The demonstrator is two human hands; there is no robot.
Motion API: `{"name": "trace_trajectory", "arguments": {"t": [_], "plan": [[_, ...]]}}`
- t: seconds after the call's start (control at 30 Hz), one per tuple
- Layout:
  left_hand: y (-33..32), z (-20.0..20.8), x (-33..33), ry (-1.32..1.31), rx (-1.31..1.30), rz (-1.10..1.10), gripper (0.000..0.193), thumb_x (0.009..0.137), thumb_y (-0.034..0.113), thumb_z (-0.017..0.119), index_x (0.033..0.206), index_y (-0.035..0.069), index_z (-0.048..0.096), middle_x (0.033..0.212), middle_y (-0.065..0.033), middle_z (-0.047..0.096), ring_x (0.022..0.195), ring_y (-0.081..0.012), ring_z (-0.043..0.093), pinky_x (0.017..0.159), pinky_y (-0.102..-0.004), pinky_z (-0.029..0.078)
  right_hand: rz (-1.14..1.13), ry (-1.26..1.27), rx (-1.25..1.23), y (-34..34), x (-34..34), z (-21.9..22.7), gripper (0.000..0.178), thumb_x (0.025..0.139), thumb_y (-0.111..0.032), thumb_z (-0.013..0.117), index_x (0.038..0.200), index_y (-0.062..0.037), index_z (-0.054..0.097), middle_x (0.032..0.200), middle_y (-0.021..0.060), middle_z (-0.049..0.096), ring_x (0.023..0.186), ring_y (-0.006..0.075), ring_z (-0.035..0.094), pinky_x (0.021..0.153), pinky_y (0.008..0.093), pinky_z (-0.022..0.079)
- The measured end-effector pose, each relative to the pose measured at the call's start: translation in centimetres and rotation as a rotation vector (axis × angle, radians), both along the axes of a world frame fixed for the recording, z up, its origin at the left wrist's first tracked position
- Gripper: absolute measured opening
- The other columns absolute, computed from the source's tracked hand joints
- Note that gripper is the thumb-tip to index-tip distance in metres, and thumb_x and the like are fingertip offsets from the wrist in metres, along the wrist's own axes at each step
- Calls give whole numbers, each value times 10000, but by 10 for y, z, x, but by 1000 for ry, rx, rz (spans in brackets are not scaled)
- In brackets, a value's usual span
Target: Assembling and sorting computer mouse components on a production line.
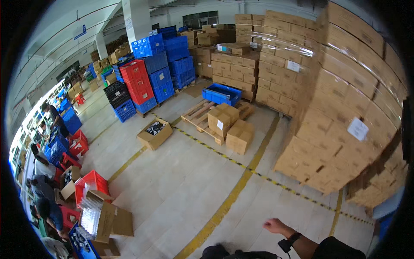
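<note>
My right hand hangs empty over the warehouse floor, fingers loosely curled and grasping nothing, a dark watch strapped at the wrist. My left hand is out of view, so I cannot tell how its fingers stand. The floor is smooth, pale concrete, crossed by a worn yellow painted line and a thinner black-and-yellow striped tape; the hand hovers just to the right of the yellow line, near the picture's lower edge.

To my right rises a tall wall of brown corrugated cartons, wrapped in glossy clear film, with white paper labels stuck on. Ahead, well apart from the hand, a slatted wooden pallet carries two more cartons, with a third just beside it on the floor and a blue plastic crate at its far end. An open carton with dark contents sits to the left of the pallet. Stacks of ribbed blue, red and black plastic crates stand beyond. Along the far left, other people bend over red crates and opened boxes.
</note>
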State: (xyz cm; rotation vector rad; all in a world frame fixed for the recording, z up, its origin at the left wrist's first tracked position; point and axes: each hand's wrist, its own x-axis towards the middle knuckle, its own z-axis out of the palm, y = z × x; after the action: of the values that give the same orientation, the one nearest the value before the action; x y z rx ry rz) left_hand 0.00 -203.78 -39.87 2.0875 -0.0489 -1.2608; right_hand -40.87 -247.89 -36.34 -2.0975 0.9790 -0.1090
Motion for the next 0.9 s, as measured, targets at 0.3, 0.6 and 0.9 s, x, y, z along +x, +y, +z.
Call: {"name": "trace_trajectory", "arguments": {"t": [0.3, 0.6, 0.9], "plan": [[-264, -74, 173, 91, -42, 19, 190, 978, 172, 549, 942, 15, 651, 814, -59, 655, 819, -198, 625, 720, -343, 515, 857, -743, -91, -206, 422, 452, 145, 802, -165, 629, 759, -40, 569, 742, 115, 537, 758, 254, 603, 619, 394, 499], [-669, 41, 462, -77, -446, 131, 213, 973, 251, 551, 897, 62, 612, 732, -38, 589, 674, -166, 598, 600, -308, 494, 300, -1107, -418, -477, 558, 415, 215, 710, -211, 700, 660, -48, 569, 628, 34, 506, 593, 191, 548, 493, 299, 462], [-733, -21, 478, 175, 247, 77, 223, 988, 241, 489, 951, 64, 619, 856, -28, 611, 807, -142, 562, 732, -314, 469, 999, -530, -160, -839, 698, 362, 171, 788, -182, 610, 765, -40, 517, 778, 119, 528, 757, 281, 576, 722, 404, 473]]}}
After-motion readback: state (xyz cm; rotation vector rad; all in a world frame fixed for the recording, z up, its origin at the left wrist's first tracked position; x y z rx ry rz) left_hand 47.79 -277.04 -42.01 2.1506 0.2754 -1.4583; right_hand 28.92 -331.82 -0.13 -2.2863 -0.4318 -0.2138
